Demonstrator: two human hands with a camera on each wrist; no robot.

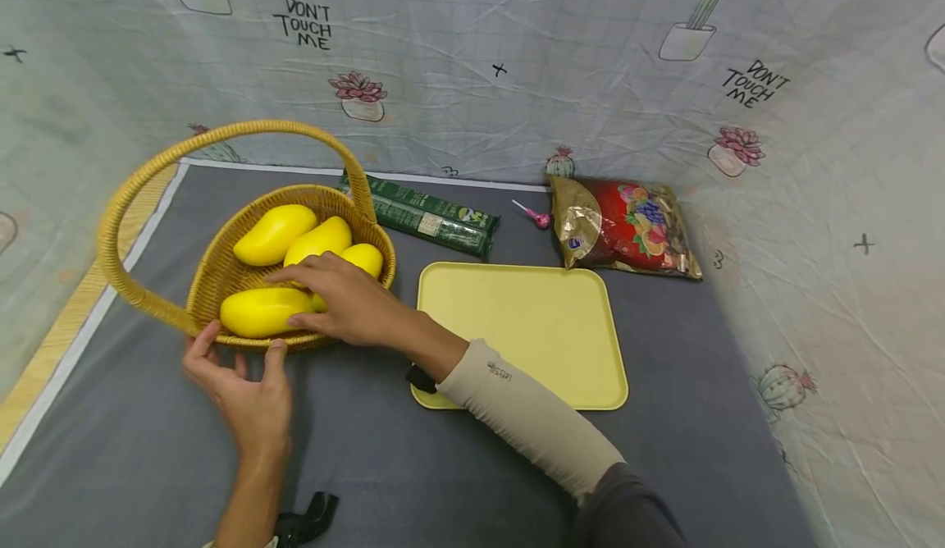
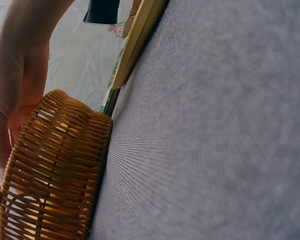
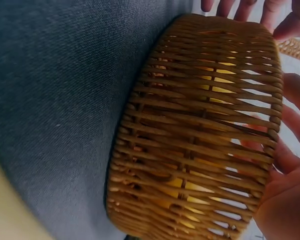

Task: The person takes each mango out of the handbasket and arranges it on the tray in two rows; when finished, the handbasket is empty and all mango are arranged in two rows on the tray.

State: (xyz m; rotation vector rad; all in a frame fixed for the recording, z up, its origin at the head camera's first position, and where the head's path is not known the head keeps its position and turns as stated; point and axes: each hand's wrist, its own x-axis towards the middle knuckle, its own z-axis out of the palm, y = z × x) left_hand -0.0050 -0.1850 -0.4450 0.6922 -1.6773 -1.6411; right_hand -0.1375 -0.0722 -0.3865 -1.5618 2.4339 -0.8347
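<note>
Front mango [image 1: 258,313]: lies inside the basket [image 1: 214,276] along the near rim, long axis roughly left-right, right end under the nearer right hand [image 1: 350,302], thumb and fingers apart, can't tell if clamped; left hand [image 1: 249,396] outside at basket's front-left rim, fingers spread.

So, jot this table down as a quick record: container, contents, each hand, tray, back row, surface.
Container: yellow wicker basket, tall arched handle
Contents: yellow mangoes, at least four visible
Left hand: at the basket's near rim, by the handle's base
Right hand: reaching over the near rim among the mangoes; whether it grips one is unclear
Tray: pale yellow, right of the basket, partly under the right forearm
Back row: green packet, pink lollipop, red-and-gold bag
Surface: grey cloth
</note>
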